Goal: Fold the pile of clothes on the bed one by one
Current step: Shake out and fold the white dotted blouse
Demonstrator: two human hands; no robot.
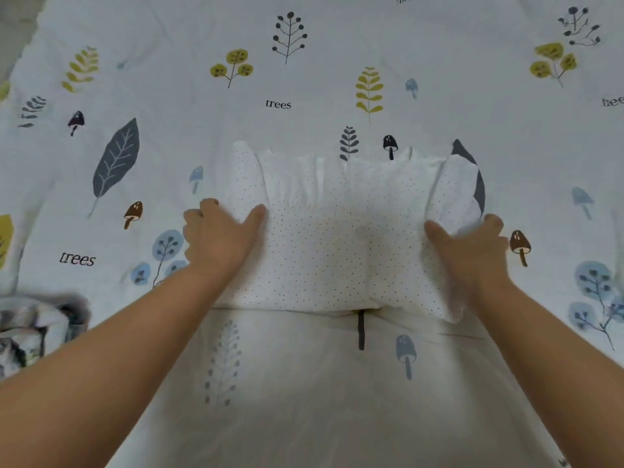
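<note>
- The left hand [219, 231] is gripping the left edge of a white dotted garment [324, 238], with the thumb lying on top of the cloth and the fingers curling over its side fold.
- The right hand [469, 246] is gripping the right edge the same way, thumb pointing inward across the fabric and fingers wrapping the raised fold.
- The garment is lying flat in the middle of the bed, directly ahead of the person, with both side edges lifting into soft ridges by the hands.
- A white bed cover [304, 79] is spreading out under everything, printed with leaves, mushrooms, small trees and the word "trees".
- A dark strap or tag [361, 329] is showing just below the garment's near edge.
- A blurred heap of grey and white clothes [37, 329] is sitting at the left edge of the view, well apart from the garment.
</note>
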